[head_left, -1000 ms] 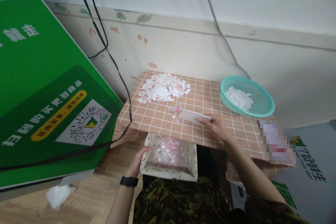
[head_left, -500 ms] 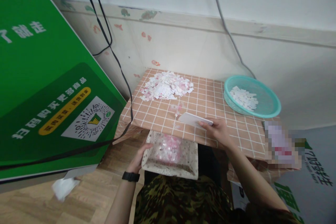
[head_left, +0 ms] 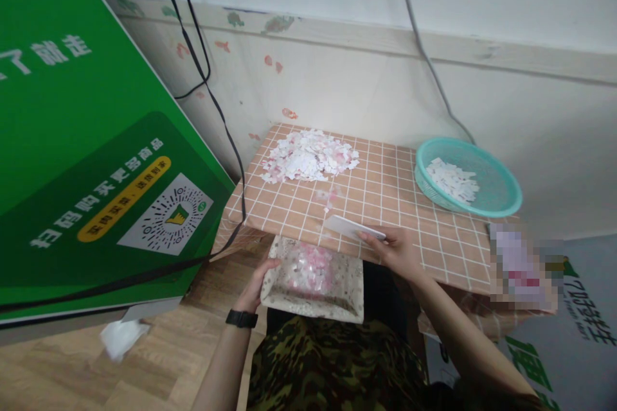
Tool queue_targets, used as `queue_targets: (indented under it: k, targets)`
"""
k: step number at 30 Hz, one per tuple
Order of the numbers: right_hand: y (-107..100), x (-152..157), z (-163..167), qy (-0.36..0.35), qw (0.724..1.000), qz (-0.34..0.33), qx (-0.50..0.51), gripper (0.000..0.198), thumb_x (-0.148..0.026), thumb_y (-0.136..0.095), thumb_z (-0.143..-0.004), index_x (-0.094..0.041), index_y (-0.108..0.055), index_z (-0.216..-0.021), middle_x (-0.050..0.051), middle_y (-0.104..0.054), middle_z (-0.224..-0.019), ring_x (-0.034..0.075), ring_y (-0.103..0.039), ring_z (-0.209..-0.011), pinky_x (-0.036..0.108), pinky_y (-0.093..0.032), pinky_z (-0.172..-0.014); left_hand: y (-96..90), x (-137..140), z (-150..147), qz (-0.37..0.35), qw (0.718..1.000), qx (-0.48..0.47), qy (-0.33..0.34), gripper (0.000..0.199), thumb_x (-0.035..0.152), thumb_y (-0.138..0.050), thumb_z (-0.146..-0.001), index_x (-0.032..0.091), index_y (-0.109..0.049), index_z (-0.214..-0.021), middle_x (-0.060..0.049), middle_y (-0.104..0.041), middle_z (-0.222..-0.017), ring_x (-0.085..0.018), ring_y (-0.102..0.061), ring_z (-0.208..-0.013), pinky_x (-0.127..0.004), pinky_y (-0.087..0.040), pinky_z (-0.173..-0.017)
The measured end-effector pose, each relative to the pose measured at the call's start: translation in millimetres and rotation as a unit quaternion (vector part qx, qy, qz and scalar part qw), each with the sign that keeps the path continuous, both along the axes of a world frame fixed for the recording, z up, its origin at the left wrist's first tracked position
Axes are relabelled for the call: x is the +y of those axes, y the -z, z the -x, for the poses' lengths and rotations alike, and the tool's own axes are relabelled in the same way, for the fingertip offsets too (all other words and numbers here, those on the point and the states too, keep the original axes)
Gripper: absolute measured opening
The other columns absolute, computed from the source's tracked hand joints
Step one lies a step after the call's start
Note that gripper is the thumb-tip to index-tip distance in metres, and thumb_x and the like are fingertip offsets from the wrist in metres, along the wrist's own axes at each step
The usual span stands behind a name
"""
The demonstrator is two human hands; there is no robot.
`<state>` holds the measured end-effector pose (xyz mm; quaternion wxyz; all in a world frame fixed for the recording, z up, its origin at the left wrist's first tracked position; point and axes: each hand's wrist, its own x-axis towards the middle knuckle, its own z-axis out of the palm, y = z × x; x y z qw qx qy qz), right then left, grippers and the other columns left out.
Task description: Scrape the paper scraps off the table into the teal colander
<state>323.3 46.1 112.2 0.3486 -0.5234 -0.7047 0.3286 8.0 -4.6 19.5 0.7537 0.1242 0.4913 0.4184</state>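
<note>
white card (head_left: pixel 348 227), one, in the grip of one right hand (head_left: pixel 398 252), one speckled tray (head_left: pixel 348 298) in one left hand (head_left: pixel 257 286)

Black wristband (head_left: pixel 241 318) on the left, bare forearms (head_left: pixel 219 363), dark trousers (head_left: pixel 383 295), camouflage top (head_left: pixel 332 359) — green, brown and black.

On the green panel (head_left: pixel 43 109) we read "了就走" and "扫码购买更多商品"; its yellow label (head_left: pixel 124 199) says "买肉买菜 送货到家", above a QR code (head_left: pixel 168 216). The grey panel (head_left: pixel 590 270) shows "鲜生".

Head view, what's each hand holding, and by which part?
Left hand: the speckled tray, by its left rim. Right hand: the white card, by its right end.
</note>
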Motion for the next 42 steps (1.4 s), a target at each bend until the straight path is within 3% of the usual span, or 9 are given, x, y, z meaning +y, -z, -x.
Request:
queue_targets:
  k: [4,11,14,17,19,23,25,33,42]
  targets:
    - [-7.5,-8.0,7.9,-0.055,0.998,0.014,-0.007,0.029,-0.04,-0.058,-0.085,-0.017,-0.075,-0.081,0.002,-0.064,-0.063,0.013,-0.053,-0.054,0.024,-0.039,-0.048,-1.2,0.6,-0.5,-0.017,1.0,-0.013,0.008,0.038,0.031,-0.064,-0.071,0.011,-0.068,-0.104,-0.01,-0.074,-0.098,-0.032,-0.067,-0.096,-0.044,-0.048,-0.085]
    - [1.6,6.8,19.0,0.019,0.999,-0.036,0.014,0.027,-0.039,-0.059,-0.085,-0.019,-0.075,-0.089,0.002,-0.068,-0.069,0.015,-0.058,-0.058,0.025,-0.042,-0.053,-1.7,0.4,4.2,-0.004,1.0,-0.001,0.011,0.035,0.031,-0.063,-0.072,0.012,-0.069,-0.101,-0.01,-0.074,-0.097,-0.032,-0.066,-0.097,-0.044,-0.049,-0.084]
    - [-0.2,8.6,22.3,-0.044,0.999,-0.019,0.017,0.027,-0.039,-0.058,-0.085,-0.018,-0.075,-0.09,0.003,-0.07,-0.076,0.016,-0.06,-0.062,0.025,-0.044,-0.056,-2.1,1.1,6.2,-0.013,1.0,-0.005,0.008,0.037,0.03,-0.062,-0.073,0.012,-0.068,-0.104,-0.01,-0.074,-0.099,-0.032,-0.066,-0.098,-0.045,-0.049,-0.085]
    - [-8.7,6.2,15.4,-0.107,0.994,0.023,0.013,0.028,-0.039,-0.059,-0.085,-0.017,-0.075,-0.082,0.003,-0.068,-0.069,0.014,-0.056,-0.057,0.024,-0.04,-0.052,-3.5,1.8,7.0,-0.024,1.0,-0.006,-0.001,0.038,0.029,-0.064,-0.071,0.014,-0.068,-0.106,-0.009,-0.074,-0.1,-0.031,-0.066,-0.097,-0.044,-0.049,-0.085]
    - [-12.0,7.4,5.9,-0.084,0.996,0.031,0.011,0.029,-0.041,-0.06,-0.084,-0.017,-0.075,-0.077,0.002,-0.065,-0.063,0.013,-0.053,-0.053,0.023,-0.036,-0.048,-4.7,1.9,7.1,-0.009,1.0,-0.008,0.002,0.04,0.031,-0.064,-0.071,0.014,-0.068,-0.106,-0.009,-0.074,-0.099,-0.031,-0.067,-0.095,-0.043,-0.049,-0.085]
    - [-6.1,21.8,-10.8,0.074,0.997,-0.004,0.005,0.034,-0.047,-0.061,-0.081,-0.015,-0.073,-0.075,0.001,-0.059,-0.057,0.012,-0.047,-0.05,0.025,-0.033,-0.046,-6.9,1.4,7.2,0.021,1.0,-0.019,0.014,0.043,0.034,-0.064,-0.071,0.013,-0.067,-0.108,-0.011,-0.074,-0.099,-0.033,-0.066,-0.097,-0.045,-0.05,-0.083]
    - [-1.4,31.4,-12.3,0.107,0.994,-0.012,-0.003,0.037,-0.049,-0.06,-0.081,-0.015,-0.072,-0.078,0.002,-0.06,-0.06,0.013,-0.048,-0.052,0.025,-0.034,-0.048,-7.6,1.4,7.0,0.016,1.0,-0.013,0.006,0.043,0.033,-0.065,-0.069,0.012,-0.067,-0.107,-0.011,-0.074,-0.098,-0.034,-0.066,-0.097,-0.045,-0.05,-0.082]
    - [0.1,50.8,6.6,0.087,0.996,-0.007,-0.009,0.041,-0.053,-0.058,-0.08,-0.016,-0.068,-0.068,0.001,-0.053,-0.056,0.012,-0.044,-0.051,0.025,-0.032,-0.047,-9.8,2.7,5.7,0.024,1.0,0.001,0.0,0.044,0.032,-0.066,-0.066,0.013,-0.068,-0.105,-0.011,-0.075,-0.095,-0.035,-0.067,-0.093,-0.047,-0.05,-0.08]
    - [6.4,52.6,7.2,0.049,0.999,0.018,-0.002,0.04,-0.053,-0.059,-0.079,-0.015,-0.071,-0.078,0.001,-0.058,-0.061,0.013,-0.048,-0.053,0.025,-0.034,-0.049,-6.6,1.4,8.8,0.023,1.0,-0.018,0.004,0.038,0.032,-0.064,-0.07,0.012,-0.068,-0.102,-0.01,-0.075,-0.092,-0.032,-0.068,-0.092,-0.045,-0.05,-0.082]
